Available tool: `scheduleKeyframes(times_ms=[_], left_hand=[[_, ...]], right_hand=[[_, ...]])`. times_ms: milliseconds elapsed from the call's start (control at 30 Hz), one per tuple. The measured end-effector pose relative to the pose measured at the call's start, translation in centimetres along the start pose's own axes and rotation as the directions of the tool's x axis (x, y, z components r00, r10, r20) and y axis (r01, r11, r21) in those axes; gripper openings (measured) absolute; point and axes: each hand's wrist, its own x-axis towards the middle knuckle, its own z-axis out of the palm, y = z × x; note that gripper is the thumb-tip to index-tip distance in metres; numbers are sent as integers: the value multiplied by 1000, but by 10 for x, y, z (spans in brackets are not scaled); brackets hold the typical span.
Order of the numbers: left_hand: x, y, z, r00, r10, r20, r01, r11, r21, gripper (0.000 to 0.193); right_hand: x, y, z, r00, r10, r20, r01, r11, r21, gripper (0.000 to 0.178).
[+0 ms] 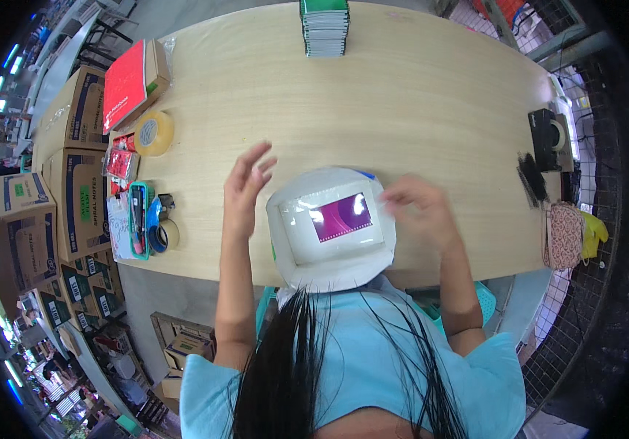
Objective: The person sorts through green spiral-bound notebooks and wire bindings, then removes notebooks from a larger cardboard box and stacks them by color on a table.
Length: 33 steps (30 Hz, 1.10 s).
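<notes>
A white open-topped box (327, 282) with flared, uneven flaps sits at the table's near edge, right in front of me. Flat inside it lies a purple rectangular piece (341, 217), patterned with curves and with a row of white dots along its lower edge. My left hand (247, 183) is raised just left of the box, fingers apart and holding nothing. At the box's right rim is my right hand (423, 206), smeared by motion. Whether its fingers touch the flap or grip anything does not show.
A stack of notebooks (325, 33) stands at the far edge. Along the left lie a red notebook (126, 84), a tape roll (155, 133) and a teal pen basket (139, 219), beside cardboard cartons (84, 194). A black brush (531, 179) and a patterned pouch (565, 235) lie at right.
</notes>
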Motion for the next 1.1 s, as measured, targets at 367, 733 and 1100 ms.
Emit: scheduleKeyframes(times_ms=[367,733,1100], left_hand=[[-139,-69,22,982,84,-167,17,849,528,75],[-137,-75,39,979,14,-202,83,884,460,73],[-159,-23,61,790,571,-222,-203,586,784,71]], right_hand=[[34,23,97,845,155,513,348,568,-746,30],[47,129,125,925,19,379,351,340,-872,45],[15,17,77,956,-34,291,167,878,-449,29]])
